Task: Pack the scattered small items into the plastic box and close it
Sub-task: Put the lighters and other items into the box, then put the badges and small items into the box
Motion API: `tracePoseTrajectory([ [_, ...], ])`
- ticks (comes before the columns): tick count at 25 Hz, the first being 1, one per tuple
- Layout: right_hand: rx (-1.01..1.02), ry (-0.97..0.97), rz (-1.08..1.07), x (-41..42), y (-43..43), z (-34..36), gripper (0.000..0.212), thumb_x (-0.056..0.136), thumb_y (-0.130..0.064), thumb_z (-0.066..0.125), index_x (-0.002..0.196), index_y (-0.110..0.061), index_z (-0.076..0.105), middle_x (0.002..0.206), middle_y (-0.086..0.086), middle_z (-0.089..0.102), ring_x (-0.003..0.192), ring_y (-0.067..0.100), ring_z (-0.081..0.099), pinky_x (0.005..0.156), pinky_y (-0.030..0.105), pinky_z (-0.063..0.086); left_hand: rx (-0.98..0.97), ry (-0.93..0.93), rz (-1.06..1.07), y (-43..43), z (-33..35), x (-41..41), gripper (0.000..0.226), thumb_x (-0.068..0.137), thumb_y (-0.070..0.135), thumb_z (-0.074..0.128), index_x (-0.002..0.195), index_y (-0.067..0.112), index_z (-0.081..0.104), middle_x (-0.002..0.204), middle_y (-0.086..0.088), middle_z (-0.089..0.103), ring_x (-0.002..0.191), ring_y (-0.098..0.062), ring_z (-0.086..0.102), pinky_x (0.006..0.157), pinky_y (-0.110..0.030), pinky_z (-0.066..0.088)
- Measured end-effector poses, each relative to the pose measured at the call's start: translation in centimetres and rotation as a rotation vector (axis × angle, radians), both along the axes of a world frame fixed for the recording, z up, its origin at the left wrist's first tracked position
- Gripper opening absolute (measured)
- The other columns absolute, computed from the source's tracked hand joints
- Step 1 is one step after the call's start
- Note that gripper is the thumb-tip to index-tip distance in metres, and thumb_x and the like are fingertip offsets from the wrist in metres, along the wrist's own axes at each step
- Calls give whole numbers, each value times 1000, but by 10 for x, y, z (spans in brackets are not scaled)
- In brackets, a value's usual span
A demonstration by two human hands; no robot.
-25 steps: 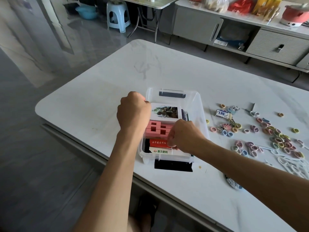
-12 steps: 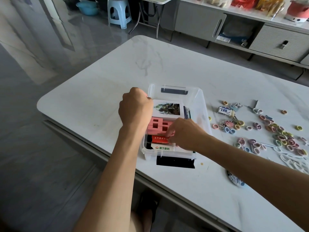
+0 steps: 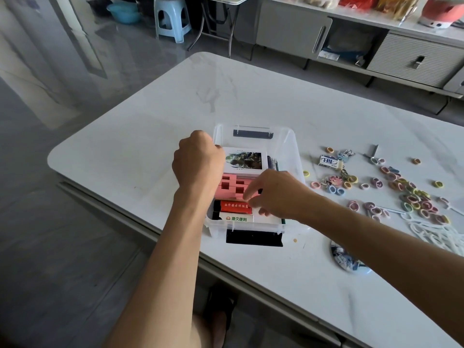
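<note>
The clear plastic box [image 3: 288, 149] stands open and upright near the front edge of the tabletop [image 3: 150, 151]. It holds a photo card [image 3: 244, 160], pink blocks [image 3: 229, 184], a red packet [image 3: 233, 205] and a white packet [image 3: 236, 218]. To its right, pastel hair rings [image 3: 411, 194], an eraser [image 3: 329, 161] and a round badge [image 3: 347, 259] lie scattered.

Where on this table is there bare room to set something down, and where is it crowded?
Bare: the table stretch left of the plastic box to its rounded corner, and the far stretch beyond the box. A narrower strip lies at the near edge between box and round badge. Crowded: right of the box, with hair ties, eraser and white cords.
</note>
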State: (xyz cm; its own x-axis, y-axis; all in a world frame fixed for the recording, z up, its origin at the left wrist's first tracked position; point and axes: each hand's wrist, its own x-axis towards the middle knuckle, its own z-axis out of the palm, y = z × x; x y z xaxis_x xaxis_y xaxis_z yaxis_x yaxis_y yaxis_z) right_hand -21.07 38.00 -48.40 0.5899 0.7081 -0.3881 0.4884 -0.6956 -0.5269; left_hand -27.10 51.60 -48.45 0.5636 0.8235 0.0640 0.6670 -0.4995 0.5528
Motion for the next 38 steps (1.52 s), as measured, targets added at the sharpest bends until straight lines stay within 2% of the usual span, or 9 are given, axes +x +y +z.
tracePoseTrajectory([
  [5,322,80,-130,13,-51,38,24,87,-7,62,90,-27,74,74,-5,75,67,6,71,71,23,57,117,-142,-11,-25,9,8,30,91,14,50,119,14,60,118,-10,58,101,-31,59,74,-32,39],
  [9,437,59,-345,33,-135,43,23,87,-4,61,86,-22,75,62,-6,69,50,3,58,44,15,43,-101,-260,-350,-81,20,28,26,90,14,52,109,20,68,99,1,69,90,-21,66,76,-27,49],
  [15,240,-112,-628,46,-249,-16,14,86,-16,65,92,-25,74,65,-6,67,61,13,61,64,33,47,-45,78,-920,-166,1,46,32,94,28,60,126,22,59,109,3,70,81,-11,67,76,-31,55],
  [19,23,-250,-458,41,-280,-53,35,80,-33,73,113,-30,60,103,-5,59,88,15,56,74,29,42,73,238,-973,-195,-14,60,36,92,31,62,127,22,56,112,3,68,85,-12,67,79,-35,56],
  [27,110,-402,-572,60,-294,-53,21,90,-26,60,111,-26,61,106,-2,66,97,23,62,77,34,49,313,585,-998,-224,-47,54,86,60,56,82,128,21,44,126,0,56,111,-23,59,85,-37,47],
  [30,-125,-513,-689,64,-331,-49,31,87,-30,62,117,-27,56,114,4,59,105,28,57,71,32,40,179,529,-959,-227,-49,58,73,62,46,85,118,19,47,119,-4,62,101,-26,63,76,-33,48],
  [33,-351,-420,-783,63,-366,-52,46,87,-45,63,122,-18,51,115,13,54,109,35,53,72,35,35,4,416,-932,-225,-43,65,41,74,39,79,96,19,50,94,-3,67,78,-21,59,59,-29,40],
  [35,-370,-349,-823,61,-376,-56,49,87,-46,63,121,-15,49,114,15,55,107,36,54,72,35,35,-156,293,-918,-226,-37,68,30,80,39,75,92,23,54,83,5,63,73,-15,57,58,-26,39],
  [38,-235,-323,-839,62,-380,-55,30,83,-30,70,102,-14,54,97,13,61,87,35,59,62,33,40,-451,67,-897,-241,-33,71,22,83,30,74,99,29,60,93,8,68,83,-12,65,65,-29,49],
])
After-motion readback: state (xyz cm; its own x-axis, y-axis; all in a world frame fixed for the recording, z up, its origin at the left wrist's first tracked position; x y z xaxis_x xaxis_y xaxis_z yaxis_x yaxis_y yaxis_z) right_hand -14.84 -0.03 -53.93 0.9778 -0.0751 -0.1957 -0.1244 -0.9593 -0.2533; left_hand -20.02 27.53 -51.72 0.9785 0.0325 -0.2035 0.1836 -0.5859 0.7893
